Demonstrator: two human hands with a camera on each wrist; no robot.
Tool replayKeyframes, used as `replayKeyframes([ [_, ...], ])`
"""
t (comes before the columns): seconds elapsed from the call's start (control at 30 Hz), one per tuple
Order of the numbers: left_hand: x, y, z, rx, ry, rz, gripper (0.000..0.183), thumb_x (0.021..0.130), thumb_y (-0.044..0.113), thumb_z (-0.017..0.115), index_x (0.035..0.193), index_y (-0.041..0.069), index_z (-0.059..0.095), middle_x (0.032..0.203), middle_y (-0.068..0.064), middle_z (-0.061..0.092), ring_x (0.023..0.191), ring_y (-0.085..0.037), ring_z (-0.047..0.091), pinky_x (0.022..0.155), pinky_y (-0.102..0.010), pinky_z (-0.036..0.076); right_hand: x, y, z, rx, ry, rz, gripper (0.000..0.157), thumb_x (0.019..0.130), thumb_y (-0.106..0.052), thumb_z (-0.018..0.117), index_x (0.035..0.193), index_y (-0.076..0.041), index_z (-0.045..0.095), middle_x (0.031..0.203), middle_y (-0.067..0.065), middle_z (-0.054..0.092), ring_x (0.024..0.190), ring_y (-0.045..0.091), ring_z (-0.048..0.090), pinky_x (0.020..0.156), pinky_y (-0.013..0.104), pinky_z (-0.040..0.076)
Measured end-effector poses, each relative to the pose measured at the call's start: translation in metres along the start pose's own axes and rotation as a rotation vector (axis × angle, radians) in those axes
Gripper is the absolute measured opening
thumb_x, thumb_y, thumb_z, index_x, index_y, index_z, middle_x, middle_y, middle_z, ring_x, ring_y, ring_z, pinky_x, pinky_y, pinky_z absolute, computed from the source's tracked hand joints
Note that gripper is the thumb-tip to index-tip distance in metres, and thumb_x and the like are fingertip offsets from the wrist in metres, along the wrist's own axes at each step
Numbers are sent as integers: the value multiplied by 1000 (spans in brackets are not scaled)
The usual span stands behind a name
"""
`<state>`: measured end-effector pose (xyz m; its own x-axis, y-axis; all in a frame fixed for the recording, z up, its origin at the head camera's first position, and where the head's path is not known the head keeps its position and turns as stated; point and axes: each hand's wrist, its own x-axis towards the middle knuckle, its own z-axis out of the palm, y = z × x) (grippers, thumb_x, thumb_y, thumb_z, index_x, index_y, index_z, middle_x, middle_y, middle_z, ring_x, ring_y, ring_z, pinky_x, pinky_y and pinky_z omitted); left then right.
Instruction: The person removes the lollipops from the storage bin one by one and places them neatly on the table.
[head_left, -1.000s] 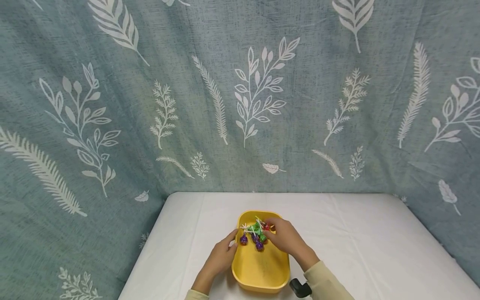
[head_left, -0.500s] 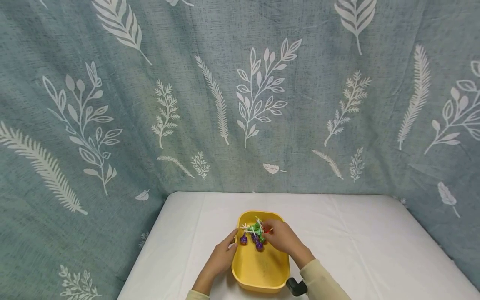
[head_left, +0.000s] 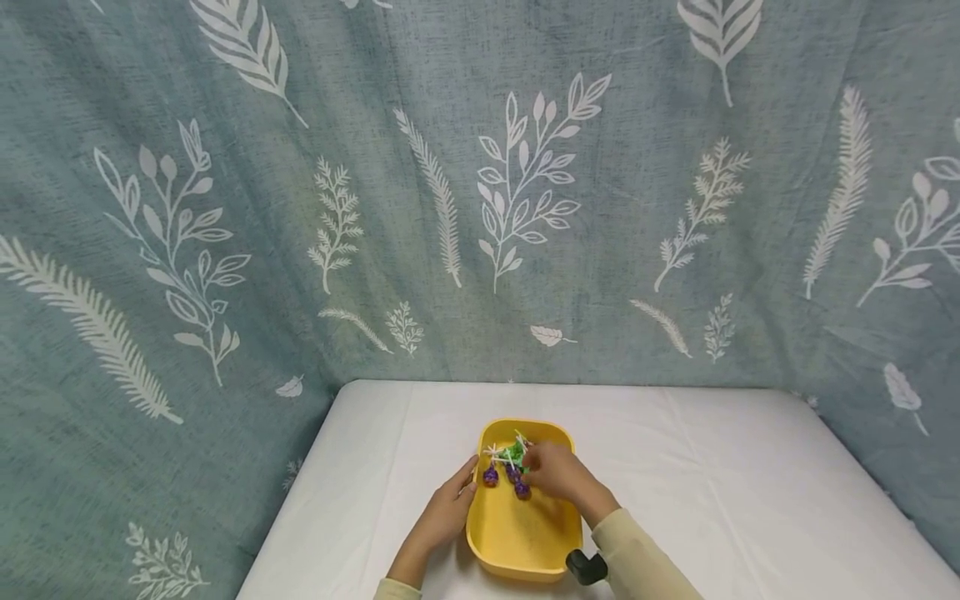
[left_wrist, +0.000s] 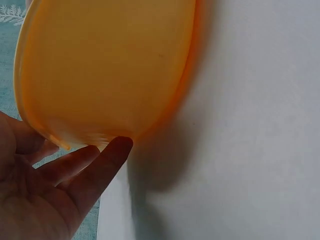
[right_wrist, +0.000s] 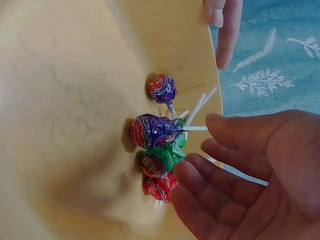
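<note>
A yellow tray (head_left: 525,537) holds several lollipops with white sticks. My left hand (head_left: 444,510) rests against its left side; in the left wrist view the fingers (left_wrist: 102,172) lie fairly straight along the outer wall. Inside the tray my right hand (head_left: 561,473) hovers over the lollipops, fingers loosely bent. In the right wrist view its thumb is at the stick end of a purple lollipop (right_wrist: 152,131), with a gap between thumb and fingers. A green lollipop (right_wrist: 161,161) and a red lollipop (right_wrist: 160,187) lie by the fingers. Another purple lollipop (right_wrist: 163,89) lies apart.
The tray stands on a table with a white cloth (head_left: 675,475). A blue-green curtain with white leaf prints (head_left: 420,208) hangs behind and to the sides. A black device (head_left: 587,567) sits at my right wrist, beside the tray's near right corner.
My right hand has shifted slightly left, from the red lollipop towards the green and purple ones. Its red wrapper is now hidden in the head view. My left hand stays at the tray's side.
</note>
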<state>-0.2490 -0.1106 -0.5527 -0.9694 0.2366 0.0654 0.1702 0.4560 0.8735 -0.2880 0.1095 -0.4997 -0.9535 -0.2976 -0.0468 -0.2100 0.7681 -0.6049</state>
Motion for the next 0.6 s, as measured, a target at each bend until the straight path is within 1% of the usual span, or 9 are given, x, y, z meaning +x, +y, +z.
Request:
replayKeyframes([
  [0.07,1,0,0,2,1,-11,48,107,12,46,155,7,42,146,-27,50,138,-49,42,114,-64,29,1,-2,-1,3,-14,-2,17,85,-7,79,99,1,74,87,5,66,69,16,57,59,31,53],
  [0.2,1,1,1,-8,0,-30,49,107,13,46,155,9,42,147,-27,49,138,-48,42,114,-65,29,2,-6,-3,6,-30,16,17,86,-7,78,100,1,73,90,6,67,66,15,59,56,29,54],
  [0.27,0,2,1,-16,2,-31,49,107,12,46,155,9,42,147,-27,49,138,-49,42,113,-65,30,3,-8,-3,-4,-32,18,11,86,-7,78,93,-1,73,86,5,66,65,15,58,55,27,52],
  [0.3,0,2,1,-20,4,-32,49,107,12,46,155,9,42,146,-28,49,137,-49,42,113,-65,30,4,-8,-2,-12,-35,14,7,86,-6,78,88,-2,72,81,4,65,63,14,56,54,26,51],
  [0.33,0,3,1,-23,6,-31,49,107,12,46,155,9,42,146,-28,50,137,-49,43,113,-65,30,5,-9,-1,-20,-35,8,8,86,-5,77,82,-3,70,76,2,63,61,13,55,52,25,49],
  [0.43,0,3,0,-28,11,-33,48,106,10,46,155,8,43,145,-29,50,136,-49,44,113,-65,31,7,-9,3,-37,-41,-8,21,85,-3,77,67,-5,66,61,-1,56,53,11,46,48,23,38],
  [0.5,0,3,1,-28,11,-35,49,107,11,46,155,8,43,145,-29,51,136,-49,44,112,-65,31,8,-9,7,-54,-52,-9,27,83,-2,78,61,-6,63,54,-3,51,50,10,40,47,22,32],
  [0.6,0,1,1,-32,8,-38,49,107,11,46,155,9,42,145,-28,51,136,-49,44,112,-65,31,11,-8,12,-79,-52,-2,30,79,-2,81,58,-9,61,52,-5,46,49,9,35,47,22,28],
])
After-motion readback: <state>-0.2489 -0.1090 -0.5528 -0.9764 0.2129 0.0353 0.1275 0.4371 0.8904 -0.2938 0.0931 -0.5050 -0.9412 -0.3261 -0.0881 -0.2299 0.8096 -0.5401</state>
